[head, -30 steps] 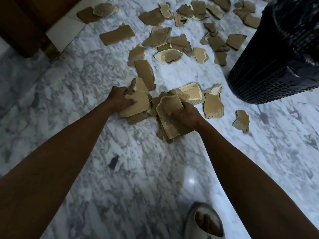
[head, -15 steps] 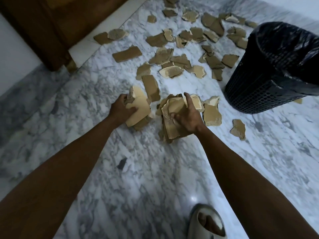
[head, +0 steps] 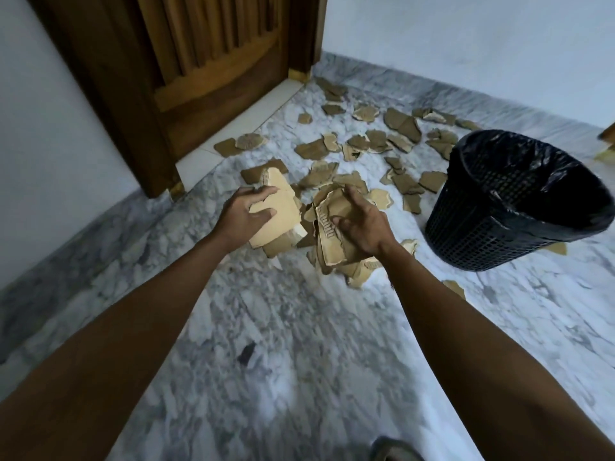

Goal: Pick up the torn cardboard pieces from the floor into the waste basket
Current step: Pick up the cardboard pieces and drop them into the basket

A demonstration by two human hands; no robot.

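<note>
Lifted off the marble floor [head: 299, 327] now: left hand [head: 240, 215] gripping one cardboard stack [head: 278, 216], right hand [head: 361, 224] clutching another bundle [head: 332, 234], left of the waste basket [head: 499, 224]; more scraps [head: 402, 126] scattered beyond.

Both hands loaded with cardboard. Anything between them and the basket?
Nothing visible blocks the way. The left hand and right hand each grip a cardboard stack. The basket stands to the right, mouth open. Only loose pieces lie on the floor between.
</note>
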